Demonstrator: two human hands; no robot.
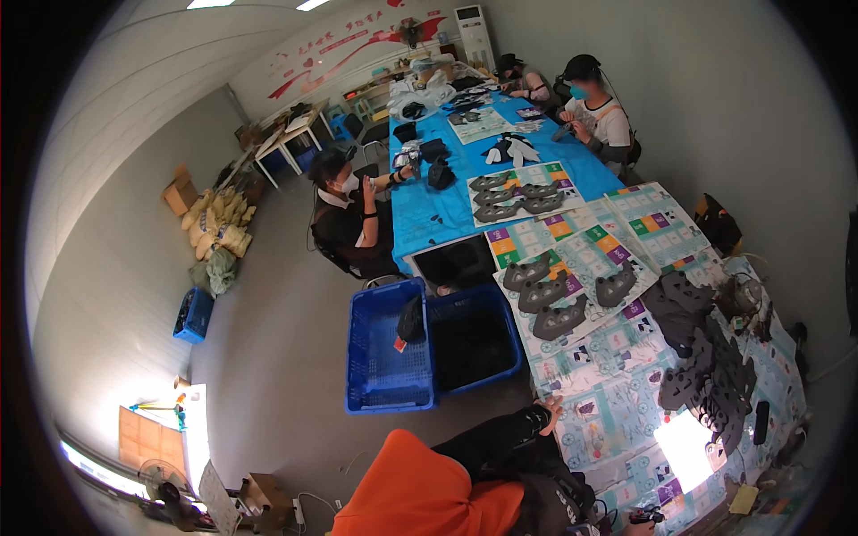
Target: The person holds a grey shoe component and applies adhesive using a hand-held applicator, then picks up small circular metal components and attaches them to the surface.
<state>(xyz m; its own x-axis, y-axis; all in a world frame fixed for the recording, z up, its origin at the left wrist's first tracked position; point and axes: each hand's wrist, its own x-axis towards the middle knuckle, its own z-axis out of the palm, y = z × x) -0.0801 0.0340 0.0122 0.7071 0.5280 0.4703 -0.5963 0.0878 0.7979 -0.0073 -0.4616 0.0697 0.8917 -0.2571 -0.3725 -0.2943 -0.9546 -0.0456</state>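
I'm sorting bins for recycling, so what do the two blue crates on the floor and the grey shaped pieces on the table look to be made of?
The blue crates look like rigid moulded plastic: one has perforated lattice walls and an even, slightly glossy colour. The grey shaped pieces look soft and matte, perhaps foam or felt-like padding; too small to tell for certain.
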